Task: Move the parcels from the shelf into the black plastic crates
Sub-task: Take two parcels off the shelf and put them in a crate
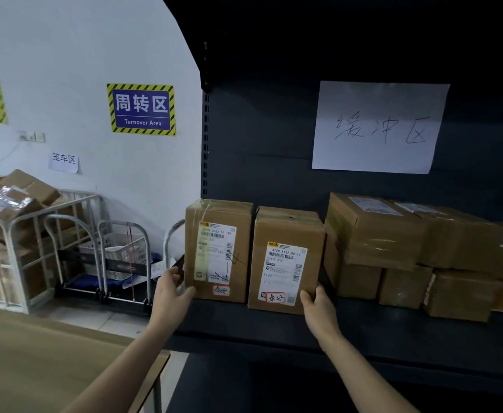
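Observation:
Two upright cardboard parcels with white labels stand side by side at the left end of the dark shelf point(274, 326). My left hand point(171, 290) presses the outer left side of the left parcel point(219, 250). My right hand point(315, 302) grips the lower right corner of the right parcel point(286, 260). Together the hands squeeze the pair from both sides. Both parcels rest on the shelf board. No black crate is in view.
Several more taped cardboard parcels point(408, 248) are stacked on the shelf to the right. A handwritten paper sign point(378, 126) hangs on the shelf's back panel. Left of the shelf stand metal cage trolleys point(74, 248) with boxes and a white basket. A brown surface point(50, 359) lies at lower left.

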`<action>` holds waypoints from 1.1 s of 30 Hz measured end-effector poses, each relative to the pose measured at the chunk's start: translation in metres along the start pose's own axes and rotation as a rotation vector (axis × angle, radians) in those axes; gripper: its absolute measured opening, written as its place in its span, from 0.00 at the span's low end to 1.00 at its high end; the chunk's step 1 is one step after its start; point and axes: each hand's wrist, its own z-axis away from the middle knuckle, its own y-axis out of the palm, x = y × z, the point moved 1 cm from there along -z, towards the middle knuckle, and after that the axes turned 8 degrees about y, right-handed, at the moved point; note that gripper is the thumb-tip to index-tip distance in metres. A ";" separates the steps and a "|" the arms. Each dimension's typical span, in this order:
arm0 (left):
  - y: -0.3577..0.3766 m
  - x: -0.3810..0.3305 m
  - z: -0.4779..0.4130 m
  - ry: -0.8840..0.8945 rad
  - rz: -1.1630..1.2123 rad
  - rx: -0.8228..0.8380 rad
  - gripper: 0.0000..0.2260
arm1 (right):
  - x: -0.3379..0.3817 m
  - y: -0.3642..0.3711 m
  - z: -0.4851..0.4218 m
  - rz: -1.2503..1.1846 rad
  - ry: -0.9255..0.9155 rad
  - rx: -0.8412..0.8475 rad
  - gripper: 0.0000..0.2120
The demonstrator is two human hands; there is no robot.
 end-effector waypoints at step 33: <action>-0.005 -0.021 -0.003 -0.019 0.385 0.036 0.10 | 0.030 -0.031 -0.001 -0.415 -0.065 0.133 0.19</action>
